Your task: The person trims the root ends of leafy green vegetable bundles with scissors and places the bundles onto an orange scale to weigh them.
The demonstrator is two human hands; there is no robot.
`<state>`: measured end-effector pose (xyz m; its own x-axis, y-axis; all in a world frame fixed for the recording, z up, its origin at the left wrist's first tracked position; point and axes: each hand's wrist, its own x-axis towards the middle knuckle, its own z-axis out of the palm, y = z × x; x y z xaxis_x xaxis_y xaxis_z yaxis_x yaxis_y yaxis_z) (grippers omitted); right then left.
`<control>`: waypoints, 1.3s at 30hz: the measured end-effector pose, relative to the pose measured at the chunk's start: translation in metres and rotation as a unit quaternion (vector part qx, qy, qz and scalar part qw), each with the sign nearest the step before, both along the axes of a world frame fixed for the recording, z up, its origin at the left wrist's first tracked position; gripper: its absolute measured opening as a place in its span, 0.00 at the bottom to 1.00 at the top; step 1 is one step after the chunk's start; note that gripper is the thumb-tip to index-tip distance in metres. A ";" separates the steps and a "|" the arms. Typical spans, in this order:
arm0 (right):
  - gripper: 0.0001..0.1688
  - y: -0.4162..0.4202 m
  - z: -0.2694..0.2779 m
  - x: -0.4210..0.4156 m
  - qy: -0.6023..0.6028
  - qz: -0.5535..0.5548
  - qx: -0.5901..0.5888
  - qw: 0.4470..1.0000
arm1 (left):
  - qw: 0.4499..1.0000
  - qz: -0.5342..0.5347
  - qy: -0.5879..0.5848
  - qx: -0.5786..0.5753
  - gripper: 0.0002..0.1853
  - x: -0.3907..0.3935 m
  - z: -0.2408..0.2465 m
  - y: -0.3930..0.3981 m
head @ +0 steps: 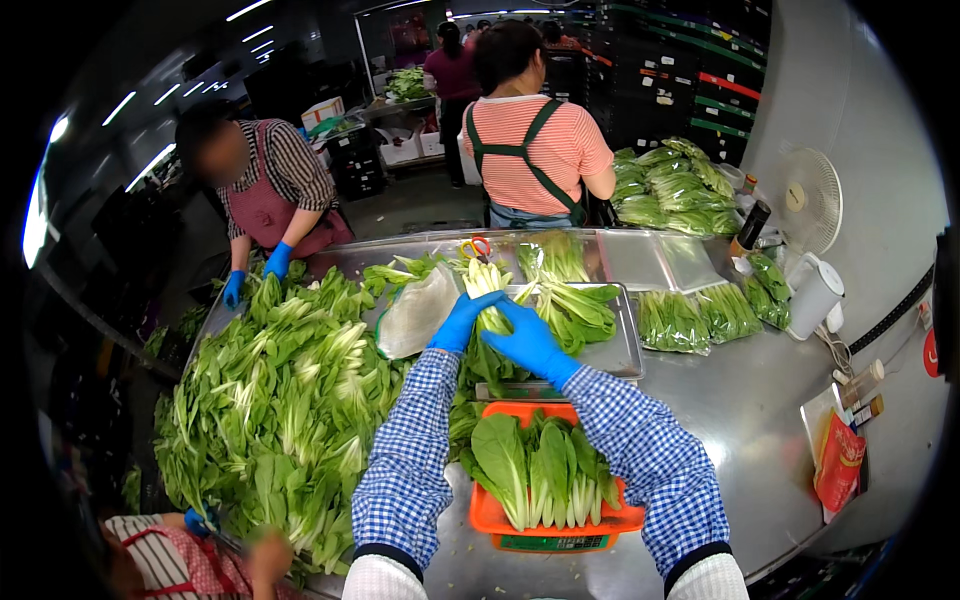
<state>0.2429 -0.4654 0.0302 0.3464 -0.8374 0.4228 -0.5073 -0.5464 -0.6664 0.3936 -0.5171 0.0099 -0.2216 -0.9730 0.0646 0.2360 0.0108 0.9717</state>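
A bunch of leafy greens [486,279] is between my gloved hands, with its pale stem ends pointing away from me. My left hand [463,321] wraps it from the left. From the right, my right hand [531,339] grips the same bunch, its fingers partly hidden. Beneath and beside it is a metal tray [628,352] with more loose greens [574,311]. Nearer to me, an orange weighing pan [491,517] on a digital scale [551,543] carries a row of greens [544,469]. A large heap of greens [277,390] spreads to the left.
A mesh-like cloth [420,311] and red-handled scissors [475,246] lie beyond my hands. Bagged greens [673,321], clear plastic bags [637,259] and a white kettle [816,296] stand right. One co-worker [281,180] handles the heap; another person [225,559] is lower left. A fan [810,199] stands by the wall.
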 end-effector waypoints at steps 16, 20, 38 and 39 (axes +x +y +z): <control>0.25 0.048 0.076 -0.006 -0.354 0.054 0.150 0.921 | 0.965 0.066 0.239 0.087 0.24 0.009 0.061 0.046; 0.28 -0.005 0.028 -0.047 -0.259 -0.045 0.099 0.960 | 0.939 0.066 0.312 0.127 0.30 0.010 0.074 0.057; 0.42 0.129 0.118 -0.025 -0.207 0.186 0.082 0.957 | 0.965 -0.096 0.243 -0.010 0.40 0.048 0.089 0.227; 0.43 0.148 0.128 -0.018 -0.204 0.211 0.027 0.956 | 0.970 -0.119 0.209 0.009 0.40 0.055 0.086 0.245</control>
